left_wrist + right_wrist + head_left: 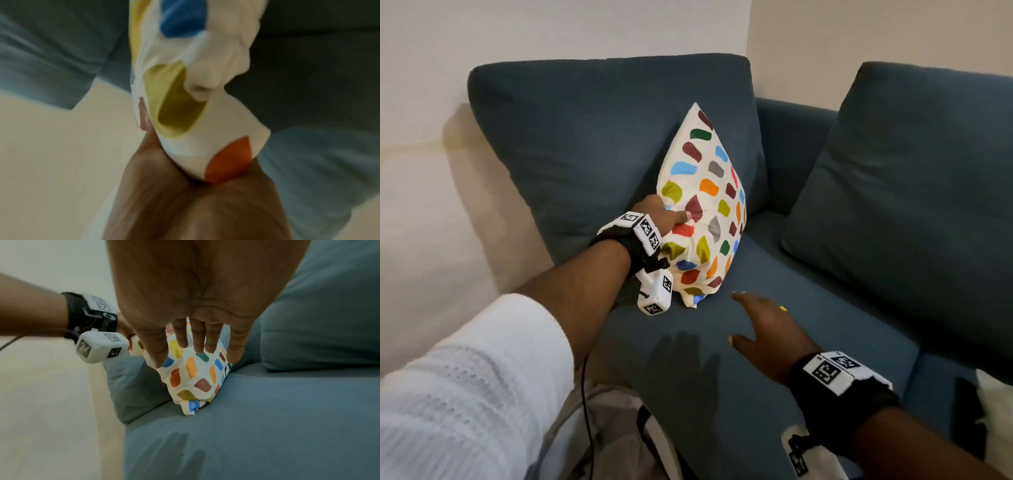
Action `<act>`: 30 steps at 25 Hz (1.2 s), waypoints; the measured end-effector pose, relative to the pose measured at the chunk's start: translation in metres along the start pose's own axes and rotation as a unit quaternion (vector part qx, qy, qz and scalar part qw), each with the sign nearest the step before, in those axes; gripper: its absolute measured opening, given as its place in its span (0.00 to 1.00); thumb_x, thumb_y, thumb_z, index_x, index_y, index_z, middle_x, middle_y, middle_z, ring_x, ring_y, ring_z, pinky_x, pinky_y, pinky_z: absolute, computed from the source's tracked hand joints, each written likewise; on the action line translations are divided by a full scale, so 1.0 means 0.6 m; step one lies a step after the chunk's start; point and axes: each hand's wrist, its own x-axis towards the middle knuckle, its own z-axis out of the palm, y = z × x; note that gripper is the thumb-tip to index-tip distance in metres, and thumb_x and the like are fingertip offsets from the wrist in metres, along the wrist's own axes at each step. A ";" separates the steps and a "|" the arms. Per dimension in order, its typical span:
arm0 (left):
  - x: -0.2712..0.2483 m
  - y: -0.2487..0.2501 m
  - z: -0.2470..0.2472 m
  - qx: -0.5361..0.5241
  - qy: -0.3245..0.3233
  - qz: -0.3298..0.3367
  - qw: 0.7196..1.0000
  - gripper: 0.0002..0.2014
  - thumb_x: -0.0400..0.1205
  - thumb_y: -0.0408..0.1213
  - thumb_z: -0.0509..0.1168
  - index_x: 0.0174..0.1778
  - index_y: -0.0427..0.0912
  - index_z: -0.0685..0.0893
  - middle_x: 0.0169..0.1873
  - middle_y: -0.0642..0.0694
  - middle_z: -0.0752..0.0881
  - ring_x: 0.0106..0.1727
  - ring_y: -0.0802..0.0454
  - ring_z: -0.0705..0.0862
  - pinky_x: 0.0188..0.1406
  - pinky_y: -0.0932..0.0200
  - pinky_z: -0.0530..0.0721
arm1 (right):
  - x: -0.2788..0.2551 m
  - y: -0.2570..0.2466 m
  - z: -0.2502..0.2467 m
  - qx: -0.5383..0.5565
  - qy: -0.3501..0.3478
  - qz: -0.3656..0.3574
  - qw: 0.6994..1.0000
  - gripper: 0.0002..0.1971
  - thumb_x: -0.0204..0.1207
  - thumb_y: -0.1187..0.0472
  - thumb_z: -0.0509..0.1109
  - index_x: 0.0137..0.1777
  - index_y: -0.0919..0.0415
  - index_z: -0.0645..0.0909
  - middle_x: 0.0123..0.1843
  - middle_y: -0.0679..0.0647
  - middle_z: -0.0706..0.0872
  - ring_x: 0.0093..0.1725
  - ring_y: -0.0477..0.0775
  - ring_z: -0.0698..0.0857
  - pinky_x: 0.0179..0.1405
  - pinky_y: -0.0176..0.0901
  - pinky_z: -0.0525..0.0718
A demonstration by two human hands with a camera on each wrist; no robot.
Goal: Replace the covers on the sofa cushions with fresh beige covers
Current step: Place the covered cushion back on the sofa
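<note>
A cushion in a white cover with coloured patches [705, 212] stands on one corner on the blue sofa seat [808, 318], leaning toward the back cushion. My left hand [667, 217] grips a bunch of its cover at the left edge, thumb on the front; the left wrist view shows the cover fabric [197, 113] gathered in my fist. My right hand [760, 325] hovers over the seat just in front of the cushion [197, 374], fingers straight and spread, holding nothing. No beige cover is in view.
Two large blue back cushions [613, 137] [914, 192] line the corner sofa. A white furry item [996, 411] and a dark object [967, 407] lie at the right edge. Pale floor [424, 240] lies left of the sofa.
</note>
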 end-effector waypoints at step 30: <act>-1.036 0.506 0.559 -0.401 -0.535 0.154 0.727 0.16 0.85 0.40 0.67 0.69 0.52 0.81 0.63 0.48 0.89 0.64 0.46 0.87 0.64 0.42 0.85 | -1.043 0.421 -0.178 0.009 0.433 0.550 0.714 0.56 0.83 0.72 0.64 0.75 0.17 0.27 0.88 0.49 0.30 0.87 0.70 0.41 0.76 0.78 0.64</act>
